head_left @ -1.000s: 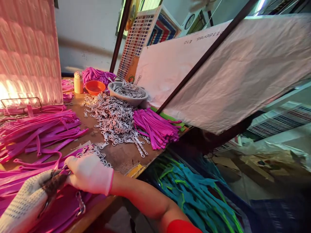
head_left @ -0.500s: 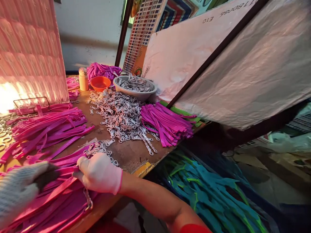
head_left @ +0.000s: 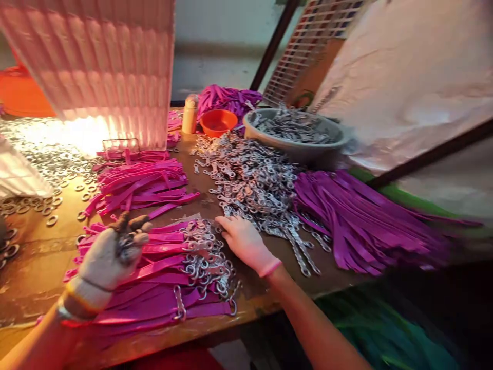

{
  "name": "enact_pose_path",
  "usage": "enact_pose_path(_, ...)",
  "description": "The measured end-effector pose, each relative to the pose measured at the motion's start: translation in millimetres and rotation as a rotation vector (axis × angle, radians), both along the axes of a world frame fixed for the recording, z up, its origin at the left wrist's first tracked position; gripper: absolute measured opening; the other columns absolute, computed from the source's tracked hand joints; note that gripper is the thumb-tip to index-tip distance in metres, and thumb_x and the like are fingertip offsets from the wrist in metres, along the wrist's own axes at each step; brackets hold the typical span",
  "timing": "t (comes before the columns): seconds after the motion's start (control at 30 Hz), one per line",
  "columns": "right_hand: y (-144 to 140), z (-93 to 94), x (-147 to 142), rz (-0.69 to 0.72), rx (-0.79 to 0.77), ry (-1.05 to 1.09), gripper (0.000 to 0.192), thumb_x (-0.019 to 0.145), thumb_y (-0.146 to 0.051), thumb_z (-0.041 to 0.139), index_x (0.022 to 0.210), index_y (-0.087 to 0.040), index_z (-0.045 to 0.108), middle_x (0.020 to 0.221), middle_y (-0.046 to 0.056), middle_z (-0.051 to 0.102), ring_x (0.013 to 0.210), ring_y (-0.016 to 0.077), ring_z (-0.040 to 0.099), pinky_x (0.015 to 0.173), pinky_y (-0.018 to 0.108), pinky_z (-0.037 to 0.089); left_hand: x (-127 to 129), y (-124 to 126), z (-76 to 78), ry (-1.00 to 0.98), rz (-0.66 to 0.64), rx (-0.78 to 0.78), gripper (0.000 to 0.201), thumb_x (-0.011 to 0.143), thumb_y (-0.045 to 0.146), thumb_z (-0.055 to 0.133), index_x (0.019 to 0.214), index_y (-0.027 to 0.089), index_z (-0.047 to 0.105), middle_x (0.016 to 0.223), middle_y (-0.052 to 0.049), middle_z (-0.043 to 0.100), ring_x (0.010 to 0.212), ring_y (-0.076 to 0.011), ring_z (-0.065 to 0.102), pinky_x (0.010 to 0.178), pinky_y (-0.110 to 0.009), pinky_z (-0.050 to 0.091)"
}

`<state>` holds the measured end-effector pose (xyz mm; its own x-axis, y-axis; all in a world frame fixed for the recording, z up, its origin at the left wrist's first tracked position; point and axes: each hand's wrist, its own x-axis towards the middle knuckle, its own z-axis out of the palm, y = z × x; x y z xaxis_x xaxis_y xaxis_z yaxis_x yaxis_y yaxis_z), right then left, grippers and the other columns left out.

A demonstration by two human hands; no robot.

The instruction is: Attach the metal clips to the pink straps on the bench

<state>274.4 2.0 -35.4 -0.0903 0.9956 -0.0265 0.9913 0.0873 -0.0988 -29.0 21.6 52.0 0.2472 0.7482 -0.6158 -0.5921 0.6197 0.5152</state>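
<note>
My left hand (head_left: 110,264), in a whitish glove with dark-stained fingertips, is turned palm up above the magenta straps (head_left: 162,270). Its fingers curl round a few small metal rings (head_left: 125,246). My right hand (head_left: 246,244), in a pale glove, reaches left at the near edge of the heap of metal chain links (head_left: 252,180). Its fingers are stretched out, with nothing visible in them, beside the metal end links (head_left: 208,259) on the straps. What its fingertips touch is unclear.
A grey basin (head_left: 296,146) of links, an orange bowl (head_left: 219,123) and a bottle (head_left: 190,114) stand behind. More straps lie at left (head_left: 142,180) and right (head_left: 358,221). Loose rings (head_left: 50,154) spread at far left. A corrugated panel (head_left: 115,67) stands upright.
The view has swung left. My right hand has left the straps for the heap's edge. My left hand has turned palm up, showing rings in its fingers.
</note>
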Motion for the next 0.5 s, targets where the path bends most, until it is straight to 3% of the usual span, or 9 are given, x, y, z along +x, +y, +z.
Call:
enact_pose_path(0.1, 1.3, -13.5, 1.4, -0.055, -0.044, 0.150, 0.032, 0.089, -0.011, 0.058, 0.120, -0.017, 0.066, 0.112, 0.010, 0.071, 0.105, 0.0250, 0.062, 0.089, 0.032, 0.042, 17.8, 5.1, -8.6, -0.068, -0.165, -0.022, 0.033, 0.102, 0.028, 0.037, 0.102, 0.007, 0.061, 0.074, -0.013, 0.069, 0.046, -0.0137, 0.060, 0.027, -0.015, 0.037)
enact_pose_path(0.2, 0.3, -18.9, -0.1, -0.099, -0.043, 0.261, 0.023, 0.087, -0.009, 0.058, 0.104, -0.019, 0.069, 0.104, 0.006, 0.072, 0.099, 0.0219, 0.064, 0.088, 0.030, 0.044, 22.1, -0.9, -14.6, -0.108, -0.275, 0.029, 0.030, 0.097, 0.025, 0.044, 0.109, 0.006, 0.063, 0.083, -0.014, 0.070, 0.049, -0.0143, 0.061, 0.030, -0.017, 0.041)
enact_pose_path(0.3, -3.3, -19.5, -3.7, -0.149, 0.017, 0.256, 0.016, 0.086, -0.010, 0.056, 0.093, -0.018, 0.068, 0.100, 0.008, 0.071, 0.100, 0.0239, 0.063, 0.088, 0.031, 0.045, 19.0, -8.3, -18.7, -0.027, -0.283, 0.088, 0.027, 0.090, 0.014, 0.050, 0.110, 0.006, 0.066, 0.084, -0.013, 0.070, 0.051, -0.0126, 0.062, 0.036, -0.017, 0.047)
enact_pose_path(0.37, -9.0, -15.3, -9.7, -0.172, 0.100, 0.321, 0.015, 0.089, -0.012, 0.053, 0.095, -0.017, 0.065, 0.100, 0.009, 0.070, 0.099, 0.0243, 0.064, 0.087, 0.033, 0.046, 15.8, -11.7, -20.8, 0.063, -0.275, 0.140, 0.024, 0.085, 0.009, 0.056, 0.105, 0.007, 0.068, 0.079, -0.010, 0.069, 0.050, -0.0102, 0.060, 0.040, -0.016, 0.047)
enact_pose_path(0.5, -28.2, 10.5, -40.1, -0.047, 0.304, 0.642, 0.018, 0.096, -0.021, 0.050, 0.109, -0.019, 0.061, 0.098, 0.006, 0.071, 0.089, 0.0212, 0.068, 0.083, 0.031, 0.049, 12.6, -17.2, -25.2, 0.195, -0.236, 0.266, 0.022, 0.078, 0.015, 0.070, 0.100, 0.010, 0.070, 0.072, -0.005, 0.066, 0.045, -0.0065, 0.053, 0.034, -0.012, 0.034)
